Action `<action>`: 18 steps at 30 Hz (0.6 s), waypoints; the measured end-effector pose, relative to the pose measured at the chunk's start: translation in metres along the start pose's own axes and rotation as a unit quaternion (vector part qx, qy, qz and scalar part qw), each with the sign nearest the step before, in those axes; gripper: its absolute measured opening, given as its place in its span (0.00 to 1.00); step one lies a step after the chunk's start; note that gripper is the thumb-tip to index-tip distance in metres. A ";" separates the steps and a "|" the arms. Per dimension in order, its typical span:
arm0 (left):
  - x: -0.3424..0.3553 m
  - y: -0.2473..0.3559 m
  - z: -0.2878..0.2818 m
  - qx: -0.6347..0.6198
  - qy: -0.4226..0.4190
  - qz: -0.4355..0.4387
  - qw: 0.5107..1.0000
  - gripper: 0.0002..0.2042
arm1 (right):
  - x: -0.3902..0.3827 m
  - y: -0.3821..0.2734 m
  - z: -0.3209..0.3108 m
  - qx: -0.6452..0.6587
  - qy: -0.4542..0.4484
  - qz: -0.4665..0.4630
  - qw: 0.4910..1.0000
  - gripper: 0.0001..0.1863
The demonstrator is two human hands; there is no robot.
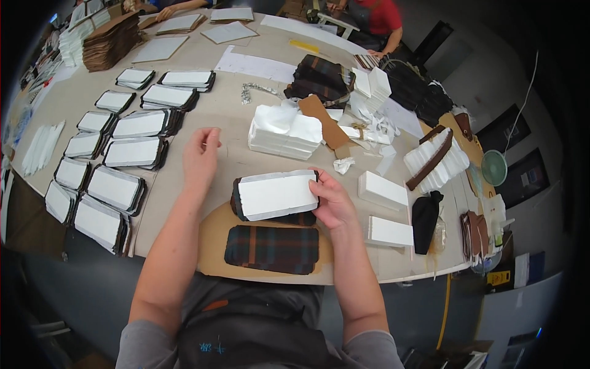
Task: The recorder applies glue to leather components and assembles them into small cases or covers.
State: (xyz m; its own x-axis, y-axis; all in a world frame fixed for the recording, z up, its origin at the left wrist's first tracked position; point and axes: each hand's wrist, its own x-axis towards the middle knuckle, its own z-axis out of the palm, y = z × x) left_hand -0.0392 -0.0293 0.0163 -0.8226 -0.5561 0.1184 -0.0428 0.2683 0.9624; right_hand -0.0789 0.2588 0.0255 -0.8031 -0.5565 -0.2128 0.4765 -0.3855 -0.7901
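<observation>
My right hand (332,200) grips the right end of a fabric panel (276,195), its white backing up and a dark edge showing around it. Thumb on top, fingers underneath. Below that panel, a stack of dark plaid fabric panels (271,249) lies plaid side up on a brown board (212,246) at the table's near edge. To the left, my left hand (201,154) is raised over the table, apart from the panel. Its fingers are curled together, and whatever they may hold is hidden.
Rows of stacked white-backed panels (136,125) cover the left. Beyond my hands stands a white stack (284,136), beside a brown strip (324,120) and scraps. White blocks (382,189) lie to the right. Two people work across the table (233,111); one wears red (375,18).
</observation>
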 end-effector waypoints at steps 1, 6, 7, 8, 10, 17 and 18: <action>-0.001 0.001 -0.004 -0.059 0.032 0.011 0.998 0.16 | -0.001 -0.002 0.001 0.013 -0.007 -0.008 1.000 0.20; -0.034 0.046 -0.014 -0.246 -0.201 -0.122 0.940 0.14 | -0.010 -0.009 0.011 0.043 0.021 -0.137 0.989 0.19; -0.042 0.054 -0.011 -0.245 -0.204 -0.122 0.940 0.14 | -0.011 -0.009 0.012 0.036 0.021 -0.168 0.985 0.19; -0.049 0.061 -0.007 -0.228 -0.234 -0.080 0.942 0.13 | -0.012 -0.007 0.011 0.037 0.024 -0.170 0.984 0.19; -0.050 0.064 -0.007 -0.210 -0.258 -0.035 0.942 0.12 | -0.009 -0.002 0.013 -0.025 0.038 -0.223 0.974 0.18; -0.046 0.064 -0.010 -0.117 -0.200 0.036 0.972 0.08 | -0.004 0.004 0.029 -0.085 0.052 -0.232 0.968 0.16; -0.043 0.063 -0.008 -0.104 -0.191 0.060 0.974 0.08 | -0.008 0.000 0.029 -0.103 0.062 -0.212 0.970 0.15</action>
State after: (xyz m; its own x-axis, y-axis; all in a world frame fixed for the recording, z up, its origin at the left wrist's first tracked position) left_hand -0.0020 0.0048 0.0739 -0.9674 -0.1861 0.1721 0.1502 0.1259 0.9806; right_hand -0.0619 0.2418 0.0442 -0.9539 -0.2833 0.0989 0.0233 -0.3983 -0.9170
